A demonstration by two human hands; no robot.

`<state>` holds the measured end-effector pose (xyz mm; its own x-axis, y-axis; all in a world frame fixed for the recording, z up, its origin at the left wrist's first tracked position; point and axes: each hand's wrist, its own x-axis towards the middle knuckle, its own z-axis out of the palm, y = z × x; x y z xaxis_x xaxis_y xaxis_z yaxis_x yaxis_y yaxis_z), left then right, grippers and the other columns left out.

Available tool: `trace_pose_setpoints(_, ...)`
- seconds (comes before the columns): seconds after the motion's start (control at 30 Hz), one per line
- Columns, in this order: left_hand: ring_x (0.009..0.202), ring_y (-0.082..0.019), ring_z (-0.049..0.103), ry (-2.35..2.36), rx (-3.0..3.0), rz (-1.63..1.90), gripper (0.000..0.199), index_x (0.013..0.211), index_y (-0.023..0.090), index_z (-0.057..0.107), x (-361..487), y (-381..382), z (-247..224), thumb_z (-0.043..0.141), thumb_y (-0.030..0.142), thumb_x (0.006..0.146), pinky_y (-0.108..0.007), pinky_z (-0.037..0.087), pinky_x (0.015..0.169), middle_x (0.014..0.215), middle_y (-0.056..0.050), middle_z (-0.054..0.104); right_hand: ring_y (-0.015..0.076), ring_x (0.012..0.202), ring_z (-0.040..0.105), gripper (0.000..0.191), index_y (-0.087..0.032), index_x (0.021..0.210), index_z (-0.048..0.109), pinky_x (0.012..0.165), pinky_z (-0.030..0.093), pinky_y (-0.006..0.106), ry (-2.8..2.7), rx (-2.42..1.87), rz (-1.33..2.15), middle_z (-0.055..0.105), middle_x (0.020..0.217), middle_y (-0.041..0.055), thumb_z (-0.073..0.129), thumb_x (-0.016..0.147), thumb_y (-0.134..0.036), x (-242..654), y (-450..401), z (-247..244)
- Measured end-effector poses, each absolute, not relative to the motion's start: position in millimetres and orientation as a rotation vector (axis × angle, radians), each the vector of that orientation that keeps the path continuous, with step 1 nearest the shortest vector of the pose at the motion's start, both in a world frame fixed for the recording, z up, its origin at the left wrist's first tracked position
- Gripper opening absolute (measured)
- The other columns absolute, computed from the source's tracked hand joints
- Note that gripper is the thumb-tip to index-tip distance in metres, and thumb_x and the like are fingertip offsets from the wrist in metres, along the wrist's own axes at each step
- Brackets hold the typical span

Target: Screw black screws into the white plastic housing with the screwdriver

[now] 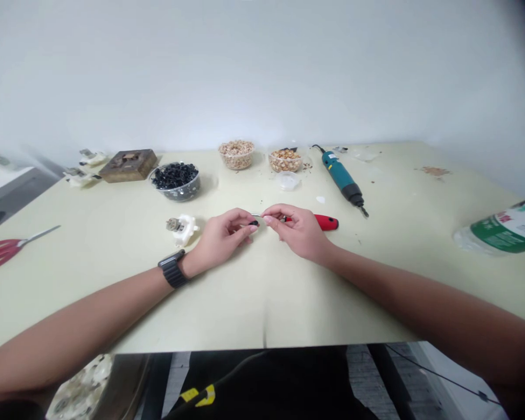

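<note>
Near the middle of the table, my left hand (228,233) pinches a small black part (254,223) between thumb and fingertips, mostly covered by them. Wrapped around a red-handled deburring tool (328,222), my right hand (300,232) has its fingers close to the thin metal tip (257,216). That tip reaches across to the black part; whether it touches cannot be made out. Left of my left hand lies a white plastic piece with a metal fitting (184,228). Beyond it stands a clear bowl of small black parts (175,181).
Two clear tubs of small tan pieces, one (237,155) left of the other (285,158), stand by the wall. A teal rotary tool (342,178) lies right of them. Red scissors (9,252), a metal block (129,165) and a green-labelled bottle (505,227) flank the workspace.
</note>
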<state>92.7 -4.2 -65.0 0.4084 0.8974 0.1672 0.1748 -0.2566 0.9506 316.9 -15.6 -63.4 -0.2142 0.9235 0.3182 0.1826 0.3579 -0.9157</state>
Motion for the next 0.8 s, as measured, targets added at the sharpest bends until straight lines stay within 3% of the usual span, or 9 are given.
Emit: trace_pose_setpoints(0.8, 0.067, -0.014, 0.070, 0.945, 1.674, 0.945, 0.039, 0.095, 0.017, 0.066, 94.8, -5.7, -61.8, 0.084, 0.050, 0.086, -0.023, 0.056, 0.063, 0.088, -0.006, 0.077, 0.0144, 0.078, 0.064, 0.027, -0.020, 0.105, 0.081, 0.059, 0.050, 0.025, -1.687, -1.009, 0.968, 0.077, 0.105, 0.0067, 0.072, 0.097, -0.044, 312.2, -13.5, -69.7)
